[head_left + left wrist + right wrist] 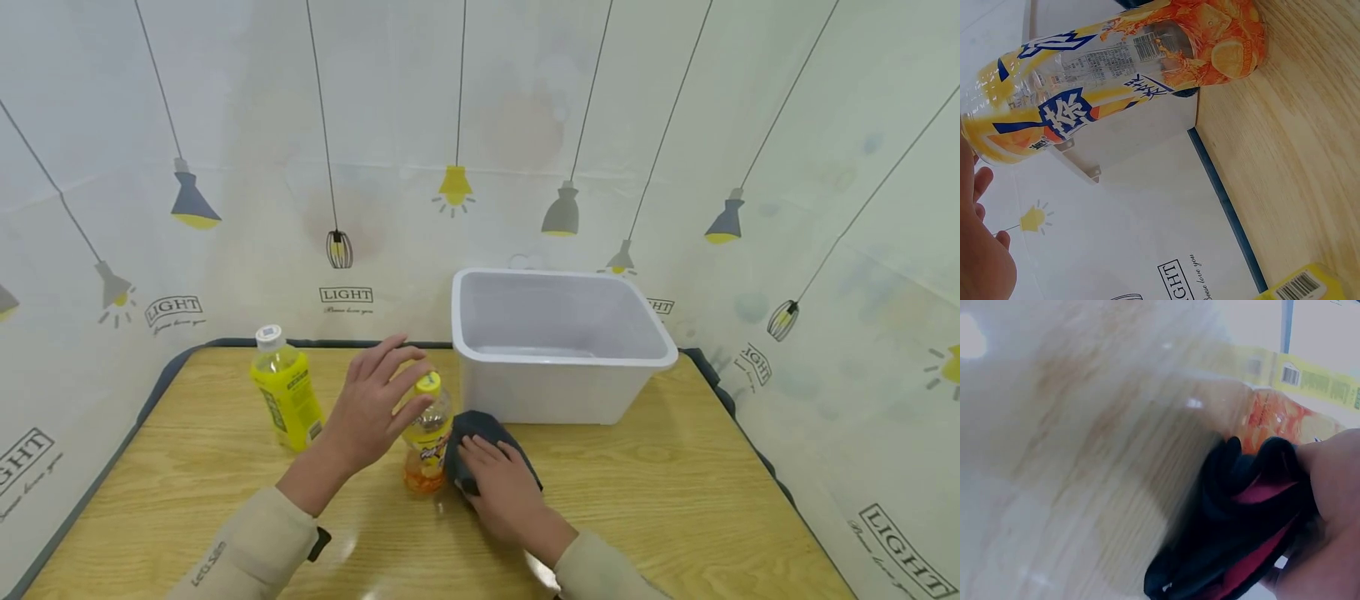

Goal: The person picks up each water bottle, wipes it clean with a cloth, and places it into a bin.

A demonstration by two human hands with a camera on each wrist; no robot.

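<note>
An orange-drink bottle (427, 454) with a yellow cap stands upright on the table, a little orange liquid at its bottom. Around its cap hover the spread, bent fingers of my left hand (375, 408), the thumb alongside the neck. In the left wrist view the printed label of the bottle (1104, 81) shows, with part of the hand (985, 250) at the left edge. My right hand (506, 492) holds a folded dark blue cloth item (480, 429) right beside the bottle. Seen from the right wrist, the cloth item (1241, 512) is bunched and has a reddish-pink inside.
Behind the cloth stands a white plastic bin (555, 392), its open top upward. A bottle of yellow liquid (288, 396) with a white cap is at the left. The wooden table (697, 500) ends at a lamp-patterned backdrop (405, 108) on the far side and both flanks.
</note>
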